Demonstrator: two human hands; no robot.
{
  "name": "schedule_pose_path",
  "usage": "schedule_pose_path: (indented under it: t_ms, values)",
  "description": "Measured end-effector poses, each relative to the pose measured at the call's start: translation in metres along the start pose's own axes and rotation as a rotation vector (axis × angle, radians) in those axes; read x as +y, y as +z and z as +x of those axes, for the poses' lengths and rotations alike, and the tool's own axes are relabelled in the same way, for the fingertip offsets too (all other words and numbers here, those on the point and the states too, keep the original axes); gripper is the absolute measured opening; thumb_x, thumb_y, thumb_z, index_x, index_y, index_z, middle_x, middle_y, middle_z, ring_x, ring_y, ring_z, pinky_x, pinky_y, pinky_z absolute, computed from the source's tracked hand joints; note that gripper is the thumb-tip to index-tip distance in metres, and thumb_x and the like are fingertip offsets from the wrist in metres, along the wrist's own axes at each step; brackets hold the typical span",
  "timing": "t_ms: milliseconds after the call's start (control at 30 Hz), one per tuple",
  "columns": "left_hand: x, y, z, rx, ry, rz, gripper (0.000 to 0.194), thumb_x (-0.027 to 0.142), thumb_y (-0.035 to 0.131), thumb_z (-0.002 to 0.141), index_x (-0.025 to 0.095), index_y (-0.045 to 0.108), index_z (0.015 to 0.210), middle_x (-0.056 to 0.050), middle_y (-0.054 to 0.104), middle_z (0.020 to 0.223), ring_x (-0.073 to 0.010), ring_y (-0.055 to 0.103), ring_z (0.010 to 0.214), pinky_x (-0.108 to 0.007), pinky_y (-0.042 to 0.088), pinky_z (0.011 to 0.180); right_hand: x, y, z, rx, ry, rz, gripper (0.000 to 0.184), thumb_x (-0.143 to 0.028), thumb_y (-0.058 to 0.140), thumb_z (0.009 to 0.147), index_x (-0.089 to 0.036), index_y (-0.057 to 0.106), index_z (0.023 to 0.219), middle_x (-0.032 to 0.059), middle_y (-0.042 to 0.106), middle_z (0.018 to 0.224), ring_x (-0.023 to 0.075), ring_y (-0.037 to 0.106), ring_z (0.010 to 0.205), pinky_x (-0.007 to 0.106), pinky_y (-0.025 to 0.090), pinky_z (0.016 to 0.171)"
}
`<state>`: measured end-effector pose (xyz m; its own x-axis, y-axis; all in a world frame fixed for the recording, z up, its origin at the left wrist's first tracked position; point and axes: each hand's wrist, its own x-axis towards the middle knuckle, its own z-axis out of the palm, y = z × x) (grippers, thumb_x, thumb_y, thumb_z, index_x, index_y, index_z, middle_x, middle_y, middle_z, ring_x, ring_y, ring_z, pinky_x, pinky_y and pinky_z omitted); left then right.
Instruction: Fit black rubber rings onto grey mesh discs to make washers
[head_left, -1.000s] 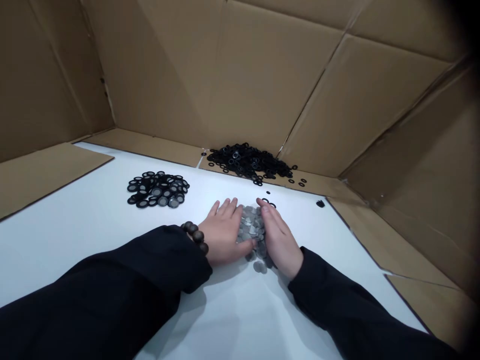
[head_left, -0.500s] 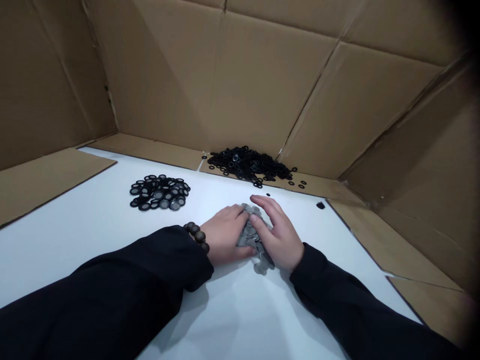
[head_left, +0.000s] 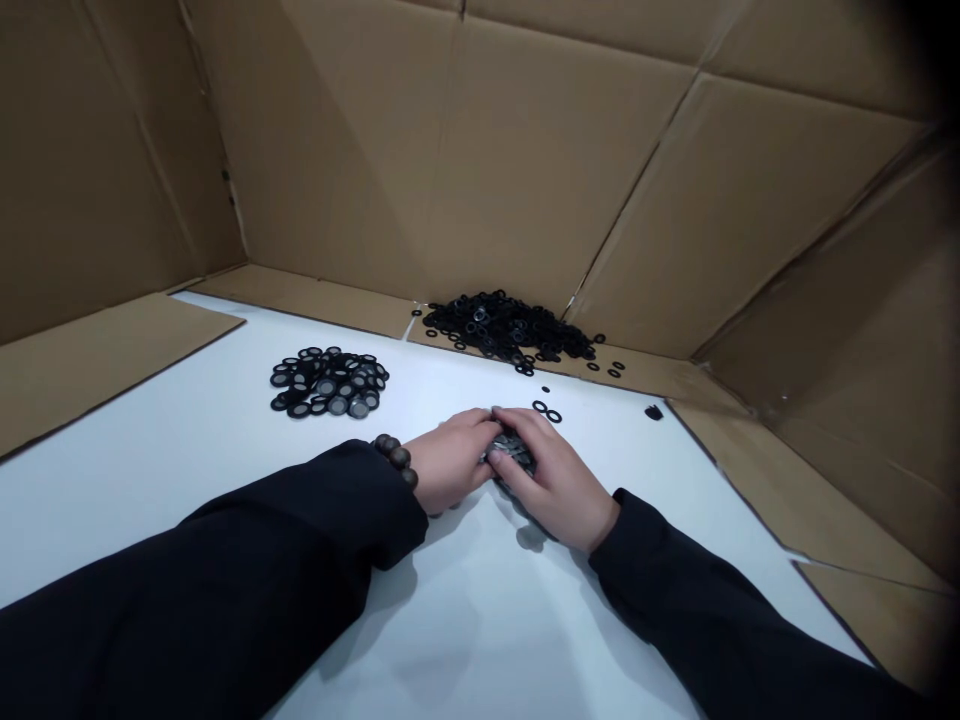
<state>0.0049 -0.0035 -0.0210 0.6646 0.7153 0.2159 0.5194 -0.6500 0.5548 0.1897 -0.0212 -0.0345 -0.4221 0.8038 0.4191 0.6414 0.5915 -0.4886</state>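
Observation:
On the white table (head_left: 187, 470) my left hand (head_left: 450, 462) and my right hand (head_left: 556, 478) are cupped together around a small heap of grey metal mesh discs (head_left: 511, 450). Fingers of both hands curl over the heap and hide most of it. A beaded bracelet (head_left: 396, 456) sits on my left wrist. One grey disc (head_left: 529, 538) lies loose by my right wrist.
A cluster of black rings fitted with mesh discs (head_left: 328, 382) lies to the left. A larger pile of plain black rubber rings (head_left: 511, 328) sits at the back by the cardboard wall (head_left: 465, 150), with a few stray rings (head_left: 547, 411) nearer. Cardboard sheets flank the table.
My hands have drawn closer together and closed over the grey discs, which were spread between flat palms a second ago. The view has shifted slightly.

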Motion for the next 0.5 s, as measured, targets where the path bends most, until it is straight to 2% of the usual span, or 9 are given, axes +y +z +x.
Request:
schedule_pose_path:
  t_ms: [133, 500]
  values:
    - [-0.0011, -0.0012, 0.0011, 0.015, 0.015, -0.029, 0.04, 0.021, 0.05, 0.087, 0.013, 0.055, 0.126, -0.015, 0.054, 0.13, -0.0255, 0.051, 0.122, -0.037, 0.038, 0.109, -0.0016, -0.001, 0.0015, 0.015, -0.006, 0.004, 0.039, -0.029, 0.054, 0.09, -0.019, 0.049, 0.127, 0.0114, 0.055, 0.124, 0.0227, 0.051, 0.117, 0.042, 0.043, 0.104]
    - [-0.0016, -0.0073, 0.0028, 0.093, -0.074, -0.074, 0.027, 0.016, 0.053, 0.085, 0.02, 0.065, 0.109, -0.007, 0.064, 0.111, -0.022, 0.06, 0.106, -0.034, 0.045, 0.098, -0.0002, -0.001, 0.0018, 0.061, -0.03, -0.003, 0.034, -0.022, 0.059, 0.084, -0.02, 0.056, 0.118, 0.01, 0.061, 0.114, 0.0238, 0.056, 0.108, 0.042, 0.047, 0.096]
